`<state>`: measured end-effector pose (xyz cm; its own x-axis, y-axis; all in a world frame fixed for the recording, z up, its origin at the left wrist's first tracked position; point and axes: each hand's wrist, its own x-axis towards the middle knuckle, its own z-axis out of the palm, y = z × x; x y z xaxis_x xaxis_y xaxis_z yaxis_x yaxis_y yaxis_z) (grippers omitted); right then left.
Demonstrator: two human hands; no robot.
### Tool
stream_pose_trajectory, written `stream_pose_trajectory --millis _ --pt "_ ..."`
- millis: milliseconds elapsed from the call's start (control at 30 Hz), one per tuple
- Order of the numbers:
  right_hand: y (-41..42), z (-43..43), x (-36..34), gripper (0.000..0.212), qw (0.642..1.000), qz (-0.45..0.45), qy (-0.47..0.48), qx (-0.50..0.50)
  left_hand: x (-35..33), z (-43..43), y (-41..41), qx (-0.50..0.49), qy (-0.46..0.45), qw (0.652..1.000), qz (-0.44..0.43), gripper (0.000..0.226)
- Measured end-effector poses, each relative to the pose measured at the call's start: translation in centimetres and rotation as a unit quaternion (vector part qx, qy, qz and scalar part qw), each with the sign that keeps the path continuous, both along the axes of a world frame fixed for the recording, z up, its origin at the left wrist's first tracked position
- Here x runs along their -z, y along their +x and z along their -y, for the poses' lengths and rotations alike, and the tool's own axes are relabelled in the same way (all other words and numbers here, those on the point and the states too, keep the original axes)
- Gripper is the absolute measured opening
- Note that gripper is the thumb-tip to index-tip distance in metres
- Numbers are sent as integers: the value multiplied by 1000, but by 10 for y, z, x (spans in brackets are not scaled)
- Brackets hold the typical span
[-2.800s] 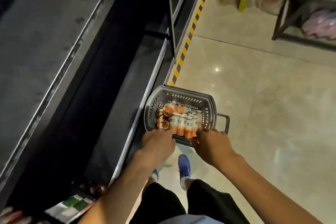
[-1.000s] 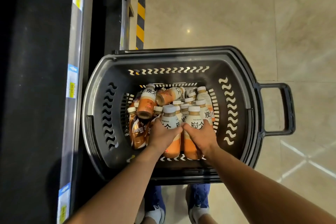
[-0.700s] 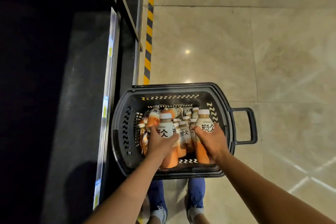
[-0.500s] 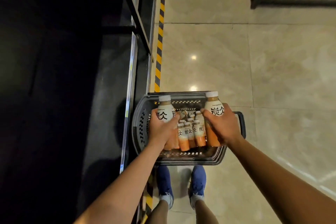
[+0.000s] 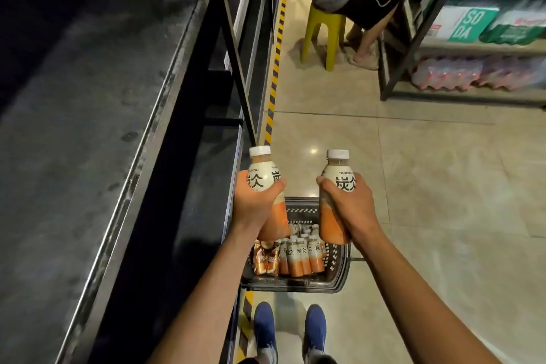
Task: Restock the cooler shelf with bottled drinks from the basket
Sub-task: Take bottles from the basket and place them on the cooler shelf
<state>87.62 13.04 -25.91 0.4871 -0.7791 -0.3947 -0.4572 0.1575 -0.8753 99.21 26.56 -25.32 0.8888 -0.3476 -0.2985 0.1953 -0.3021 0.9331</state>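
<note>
Orange drink fills the lower half of two bottles, one in each grip. The left grip (image 5: 254, 210) is wrapped tight around the middle of the left bottle (image 5: 263, 177). The right grip (image 5: 353, 210) holds the right bottle (image 5: 339, 177) the same way. Both bottles stand straight up with their white caps on top. Holding them by the middle leaves their bottoms free, so I think they can be set down easily. They are up in the air in the middle of the frame, not yet on the shelf.

Just under the grips, the dark basket (image 5: 295, 285) sits on the floor near the bottom of the frame. More bottles (image 5: 300, 255) of the same kind stand packed close inside it, with some brown ones (image 5: 266, 260) at their left. The basket is right in front of the blue shoes (image 5: 264, 322), likely so the reach is short.

Down the left of the frame runs the dark cooler shelf (image 5: 88, 142). The left bottle is nearer to it, so I think that one goes in first. Yellow and black tape (image 5: 274, 68) marks the floor along the cooler. At the top, well away, someone sits on a yellow stool (image 5: 322, 35) beside a rack (image 5: 413, 38) of boxes and packed drinks.
</note>
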Motion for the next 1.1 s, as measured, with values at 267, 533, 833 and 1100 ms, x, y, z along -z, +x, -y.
stream_pose_trajectory --millis 267,533,833,1100 --pt "7 -13 -62 35 995 54 -21 -83 -69 -35 -23 -42 -15 999 11 46" --pt "24 -47 -111 29 957 108 -47 -266 -121 -85 -67 -217 -34 974 50 41" --pt "16 -157 -197 29 867 181 -13 -464 -200 -187 -157 -426 -13 895 133 40" --pt "-52 -280 -262 30 747 241 70 -616 -262 -276 -274 -556 30 806 200 42"
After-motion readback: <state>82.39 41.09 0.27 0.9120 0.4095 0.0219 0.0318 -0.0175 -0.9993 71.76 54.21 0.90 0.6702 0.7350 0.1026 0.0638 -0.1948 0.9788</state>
